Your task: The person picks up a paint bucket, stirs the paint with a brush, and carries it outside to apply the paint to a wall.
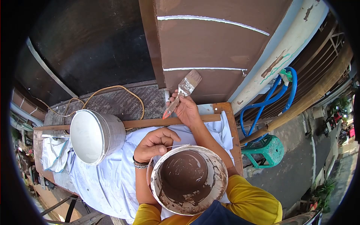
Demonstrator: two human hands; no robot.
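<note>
My right hand (185,108) holds a paintbrush (189,83) by its handle, bristles pointing up toward the brown wall. Paint smears cover the brush's metal band. Closer to me, my left hand (155,145) is closed with curled fingers on the thin wire handle of a paint bucket (219,176). Inside that white bucket lies brown paint (183,172), and its inner wall is streaked with it. To the left, a larger white bucket (87,137) stands tilted in view, its inside pale. Whether the bristles touch the wall is hard to tell.
A white cloth (108,183) drapes over a wooden platform, with a wooden strip (172,121) along it. Ahead is a brown wall (210,45) with white lines. A yellow cable (112,87) lies at left. A blue hose (258,105) and green stool (272,150) are at right.
</note>
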